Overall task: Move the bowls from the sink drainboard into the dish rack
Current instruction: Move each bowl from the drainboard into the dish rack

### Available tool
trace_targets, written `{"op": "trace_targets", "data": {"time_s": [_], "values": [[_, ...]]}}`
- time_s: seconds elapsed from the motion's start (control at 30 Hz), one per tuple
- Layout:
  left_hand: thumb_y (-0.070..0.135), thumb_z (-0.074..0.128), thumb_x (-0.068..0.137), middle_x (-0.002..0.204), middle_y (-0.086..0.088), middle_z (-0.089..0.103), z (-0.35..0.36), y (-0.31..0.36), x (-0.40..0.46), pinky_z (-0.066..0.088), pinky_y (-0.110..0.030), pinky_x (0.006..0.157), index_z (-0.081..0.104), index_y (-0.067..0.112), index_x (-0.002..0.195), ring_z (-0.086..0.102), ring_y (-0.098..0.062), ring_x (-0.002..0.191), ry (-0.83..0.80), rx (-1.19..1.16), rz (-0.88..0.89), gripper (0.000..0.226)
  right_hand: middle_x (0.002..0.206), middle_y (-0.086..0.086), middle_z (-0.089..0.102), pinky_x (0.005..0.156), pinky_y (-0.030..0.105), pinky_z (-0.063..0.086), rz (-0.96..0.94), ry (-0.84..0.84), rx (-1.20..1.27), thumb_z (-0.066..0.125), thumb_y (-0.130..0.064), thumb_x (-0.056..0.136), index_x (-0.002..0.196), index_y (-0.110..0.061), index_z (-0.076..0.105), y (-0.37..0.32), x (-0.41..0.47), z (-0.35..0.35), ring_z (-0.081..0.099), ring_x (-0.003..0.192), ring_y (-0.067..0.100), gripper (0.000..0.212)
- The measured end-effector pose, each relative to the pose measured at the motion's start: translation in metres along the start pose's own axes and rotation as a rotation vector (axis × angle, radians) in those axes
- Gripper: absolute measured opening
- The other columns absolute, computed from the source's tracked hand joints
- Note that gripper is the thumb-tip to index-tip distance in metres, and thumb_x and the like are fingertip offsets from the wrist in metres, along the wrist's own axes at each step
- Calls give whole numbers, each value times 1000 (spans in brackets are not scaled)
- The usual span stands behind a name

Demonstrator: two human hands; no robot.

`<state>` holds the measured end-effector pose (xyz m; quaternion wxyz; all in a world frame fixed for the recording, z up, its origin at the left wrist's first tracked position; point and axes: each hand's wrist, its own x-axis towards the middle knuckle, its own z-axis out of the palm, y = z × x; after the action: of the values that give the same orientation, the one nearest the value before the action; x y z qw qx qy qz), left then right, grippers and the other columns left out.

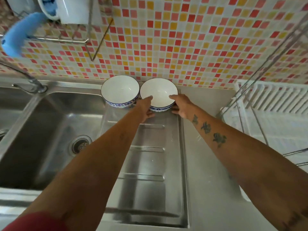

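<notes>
Two white bowls with blue patterned outsides stand side by side at the far end of the steel drainboard (146, 164), against the tiled wall. My left hand (146, 108) and my right hand (180, 105) grip the right bowl (159, 90) from both sides, thumbs over its rim. The left bowl (120, 89) stands untouched, touching its neighbour. The white dish rack (273, 99) with upright slats sits on the counter to the right.
A steel sink basin (50, 130) with a drain lies to the left, a faucet (31, 82) behind it. A blue brush (18, 37) hangs from a wall rail at upper left. Metal rack wires (260, 70) cross in front of the dish rack.
</notes>
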<state>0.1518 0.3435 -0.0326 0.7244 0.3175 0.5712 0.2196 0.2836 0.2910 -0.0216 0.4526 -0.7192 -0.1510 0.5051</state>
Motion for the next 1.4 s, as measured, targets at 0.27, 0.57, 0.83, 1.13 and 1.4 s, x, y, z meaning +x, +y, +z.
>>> {"op": "trace_targets", "data": {"time_s": [0.27, 0.57, 0.83, 1.13, 1.4], "values": [[-1, 36, 96, 145, -16, 44, -2, -6, 17, 54, -42, 78, 31, 19, 145, 54, -30, 103, -35, -26, 93, 53, 143, 10, 43, 101, 48, 46, -9, 2, 75, 44, 8, 89, 140, -14, 36, 4, 17, 7, 49, 120, 31, 56], [-4, 32, 94, 144, -13, 46, 3, -4, -19, 55, -39, 57, 30, 27, 144, 58, -33, 103, -45, 21, 96, 59, 128, 14, 46, 88, 50, 50, -3, 19, 26, 35, 18, 82, 134, -8, 35, -12, -19, -5, 51, 100, 33, 58], [-6, 44, 95, 133, -12, 46, -2, 44, -142, 58, -52, 74, 30, 21, 143, 66, -28, 85, -312, -143, 250, 57, 128, 12, 46, 84, 48, 53, -304, 110, 62, 28, 13, 80, 130, -11, 35, -83, -122, -31, 49, 102, 28, 56], [80, 28, 81, 138, -16, 57, 25, 113, -294, 41, -71, 95, 56, 23, 131, 55, -47, 121, -770, -224, 300, 81, 134, 7, 47, 66, 34, 51, -805, 114, -42, 29, 15, 81, 131, -21, 43, -164, -302, -103, 51, 101, 24, 63], [79, 33, 83, 136, -8, 61, 112, 105, -365, 35, -70, 101, 56, 36, 134, 57, -42, 122, -1052, 37, 335, 71, 103, -8, 52, 67, 26, 49, -992, 181, -45, 32, 21, 80, 126, -19, 47, -155, -381, -199, 53, 91, 10, 62]]}}
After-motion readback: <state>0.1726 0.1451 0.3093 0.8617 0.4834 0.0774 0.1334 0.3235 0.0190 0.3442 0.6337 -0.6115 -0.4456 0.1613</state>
